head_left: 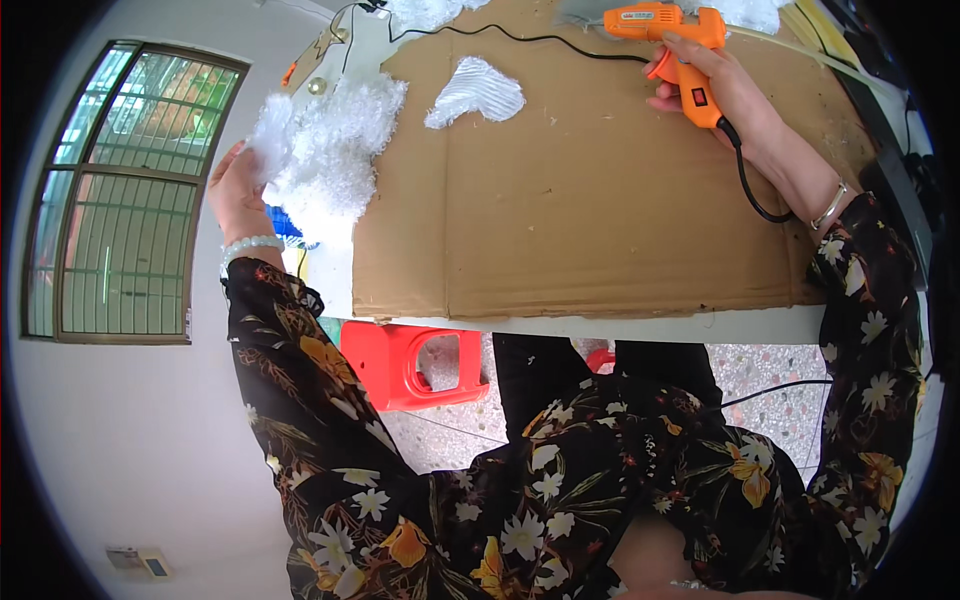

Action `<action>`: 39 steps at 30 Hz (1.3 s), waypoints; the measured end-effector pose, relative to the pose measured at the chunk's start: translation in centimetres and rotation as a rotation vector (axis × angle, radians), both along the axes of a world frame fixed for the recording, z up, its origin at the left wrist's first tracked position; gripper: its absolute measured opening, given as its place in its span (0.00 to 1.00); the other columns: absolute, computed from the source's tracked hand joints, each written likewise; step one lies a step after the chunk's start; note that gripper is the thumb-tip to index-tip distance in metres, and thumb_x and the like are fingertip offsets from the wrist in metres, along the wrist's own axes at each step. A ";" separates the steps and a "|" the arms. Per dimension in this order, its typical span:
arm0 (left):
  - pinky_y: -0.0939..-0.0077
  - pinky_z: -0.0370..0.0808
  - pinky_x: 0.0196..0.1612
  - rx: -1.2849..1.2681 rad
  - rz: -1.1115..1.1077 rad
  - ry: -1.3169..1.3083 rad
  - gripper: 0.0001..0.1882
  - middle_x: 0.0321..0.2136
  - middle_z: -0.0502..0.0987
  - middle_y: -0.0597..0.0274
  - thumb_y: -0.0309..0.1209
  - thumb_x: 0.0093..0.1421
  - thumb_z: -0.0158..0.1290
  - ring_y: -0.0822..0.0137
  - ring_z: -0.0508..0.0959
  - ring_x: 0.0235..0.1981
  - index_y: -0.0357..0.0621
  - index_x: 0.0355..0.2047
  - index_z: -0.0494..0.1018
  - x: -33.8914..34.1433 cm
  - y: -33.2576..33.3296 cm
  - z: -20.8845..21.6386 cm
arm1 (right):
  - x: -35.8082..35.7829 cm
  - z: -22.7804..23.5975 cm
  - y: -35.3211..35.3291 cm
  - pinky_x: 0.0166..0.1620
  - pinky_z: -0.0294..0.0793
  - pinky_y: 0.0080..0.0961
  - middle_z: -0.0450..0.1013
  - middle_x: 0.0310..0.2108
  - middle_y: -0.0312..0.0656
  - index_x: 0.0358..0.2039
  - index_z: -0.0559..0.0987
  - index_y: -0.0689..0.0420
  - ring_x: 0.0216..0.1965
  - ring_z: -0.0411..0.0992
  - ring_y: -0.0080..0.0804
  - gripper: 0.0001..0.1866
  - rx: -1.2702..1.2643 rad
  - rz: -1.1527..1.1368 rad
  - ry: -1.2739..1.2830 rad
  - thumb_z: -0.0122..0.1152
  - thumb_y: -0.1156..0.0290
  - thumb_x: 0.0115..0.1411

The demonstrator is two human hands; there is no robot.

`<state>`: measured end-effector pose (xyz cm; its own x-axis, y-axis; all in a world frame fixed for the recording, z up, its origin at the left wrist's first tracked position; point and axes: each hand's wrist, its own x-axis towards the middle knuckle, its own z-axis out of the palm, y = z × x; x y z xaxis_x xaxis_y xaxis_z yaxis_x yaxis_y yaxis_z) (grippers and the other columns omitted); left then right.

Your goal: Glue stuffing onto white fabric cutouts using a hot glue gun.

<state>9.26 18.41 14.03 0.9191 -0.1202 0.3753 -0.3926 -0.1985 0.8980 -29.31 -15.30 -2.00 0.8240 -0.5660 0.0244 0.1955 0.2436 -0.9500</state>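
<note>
My right hand (700,75) is wrapped round the handle of an orange glue gun (692,85) at the far right of the cardboard. The gun's nozzle points left, over a whitish patch at the far edge. On the left, my left hand (236,185) pinches a thin, translucent white piece (268,138) beside a heap of fluffy white material (335,150). A ribbed white piece (475,92) with a curved outline lies on the cardboard (560,220) between my hands, touched by neither.
A black cord (520,38) runs across the cardboard's far side, and the gun's cable (750,185) hangs by my right wrist. More white material (430,12) lies at the far edge. A red plastic stool (375,365) stands below the table's front left. A barred window (130,200) is in the left wall.
</note>
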 end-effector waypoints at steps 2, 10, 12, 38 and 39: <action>0.78 0.74 0.31 0.001 0.035 -0.011 0.11 0.31 0.79 0.59 0.21 0.53 0.57 0.68 0.79 0.30 0.38 0.38 0.77 1.0 0.6 -0.3 | -0.4 0.2 0.0 0.46 0.79 0.30 0.72 0.34 0.36 0.38 0.74 0.59 0.29 0.70 0.19 0.17 0.007 -0.021 0.022 0.49 0.56 0.67; 0.67 0.74 0.45 0.440 0.327 -0.153 0.23 0.40 0.80 0.52 0.34 0.53 0.62 0.59 0.80 0.40 0.34 0.47 0.76 9.1 5.9 -4.4 | -0.7 1.5 0.6 0.44 0.78 0.29 0.73 0.36 0.36 0.41 0.74 0.58 0.30 0.70 0.19 0.17 0.035 0.014 0.007 0.47 0.57 0.68; 0.67 0.73 0.49 0.665 0.419 -0.342 0.27 0.45 0.78 0.47 0.39 0.54 0.61 0.55 0.78 0.45 0.33 0.50 0.74 7.4 3.6 -6.0 | -1.2 1.4 0.2 0.44 0.78 0.28 0.73 0.36 0.36 0.42 0.74 0.58 0.30 0.70 0.19 0.17 0.047 -0.023 0.040 0.47 0.57 0.68; 0.63 0.74 0.50 1.037 0.120 -0.434 0.33 0.46 0.78 0.46 0.48 0.53 0.61 0.52 0.78 0.48 0.46 0.55 0.71 3.3 1.2 -6.9 | -1.9 2.0 0.0 0.45 0.78 0.29 0.74 0.38 0.38 0.43 0.73 0.57 0.31 0.70 0.18 0.18 -0.022 0.005 0.041 0.49 0.54 0.67; 0.63 0.74 0.50 1.035 0.124 -0.435 0.33 0.46 0.78 0.46 0.48 0.53 0.61 0.52 0.78 0.48 0.46 0.55 0.71 3.4 1.7 -6.7 | -1.8 2.1 0.1 0.45 0.78 0.29 0.74 0.38 0.38 0.43 0.73 0.57 0.31 0.70 0.18 0.18 -0.025 0.007 0.038 0.49 0.54 0.67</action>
<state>12.62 20.12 7.37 0.7616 -0.4761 0.4398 -0.5578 -0.8270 0.0707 -31.11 -15.22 0.06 0.8286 -0.5597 0.0071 0.1573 0.2207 -0.9626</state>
